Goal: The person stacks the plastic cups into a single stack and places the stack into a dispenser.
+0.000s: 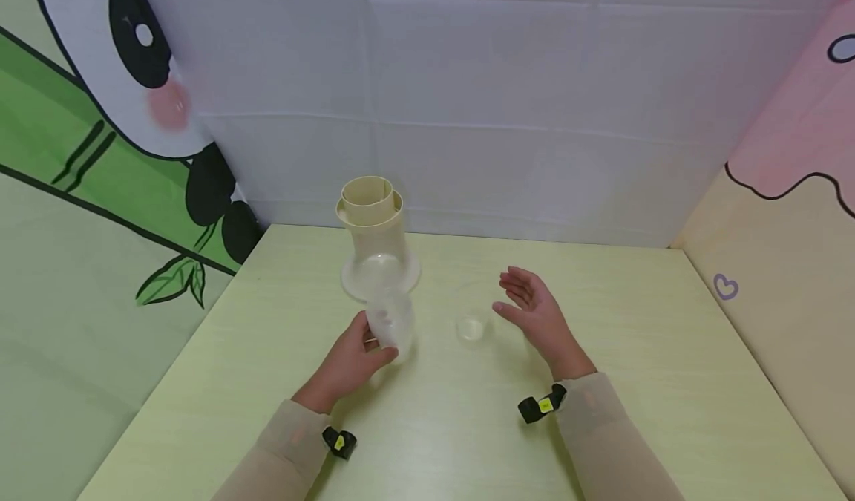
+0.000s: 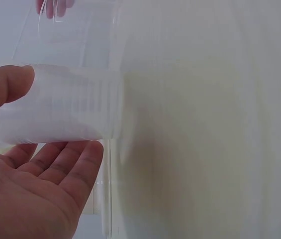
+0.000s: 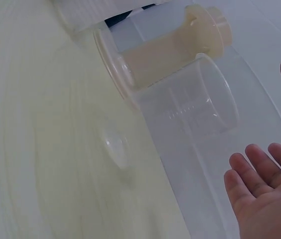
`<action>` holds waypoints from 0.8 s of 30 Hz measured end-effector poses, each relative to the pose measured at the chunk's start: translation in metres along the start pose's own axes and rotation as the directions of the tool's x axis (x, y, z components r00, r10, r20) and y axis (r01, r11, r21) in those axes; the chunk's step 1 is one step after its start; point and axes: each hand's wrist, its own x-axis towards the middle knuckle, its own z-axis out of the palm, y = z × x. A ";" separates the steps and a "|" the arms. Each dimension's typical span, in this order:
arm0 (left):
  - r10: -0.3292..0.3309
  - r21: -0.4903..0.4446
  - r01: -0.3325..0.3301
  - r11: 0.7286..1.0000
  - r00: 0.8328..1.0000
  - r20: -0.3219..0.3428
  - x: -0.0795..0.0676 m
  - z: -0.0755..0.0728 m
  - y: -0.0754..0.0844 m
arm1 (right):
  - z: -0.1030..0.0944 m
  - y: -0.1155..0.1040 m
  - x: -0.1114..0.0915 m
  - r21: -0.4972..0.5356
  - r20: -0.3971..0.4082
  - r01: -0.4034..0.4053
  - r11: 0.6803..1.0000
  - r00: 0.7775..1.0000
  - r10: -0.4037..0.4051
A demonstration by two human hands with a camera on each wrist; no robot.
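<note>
In the head view my left hand [image 1: 354, 360] holds what looks like a stack of translucent plastic cups [image 1: 390, 319] by its side. The left wrist view shows the thumb on one side of the stack [image 2: 60, 104] and the fingers along the other; close-set ridges run round its lower part. My right hand [image 1: 537, 319] hovers to the right of a clear plastic cup [image 1: 470, 329], holding nothing, its fingers spread a little apart from the thumb. That clear cup [image 3: 185, 107] stands upright on the table, apart from the right hand [image 3: 269, 194].
A beige cylindrical stand [image 1: 377, 241] with a wide round base is at the back of the table [image 1: 454, 427], just behind the left hand's cups. A white cloth wall [image 1: 494, 115] rises behind the table, with printed panels at both sides.
</note>
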 end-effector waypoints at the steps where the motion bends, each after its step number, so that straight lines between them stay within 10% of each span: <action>1: -0.001 0.000 0.001 1.000 1.000 -0.001 0.000 0.000 0.000 | 0.000 0.002 0.001 0.004 0.006 -0.006 1.000 1.000 0.006; 24: -0.026 0.002 0.026 1.000 0.999 -0.033 0.008 0.010 0.007 | 0.001 0.023 0.026 -0.128 0.144 -0.081 0.988 0.984 0.100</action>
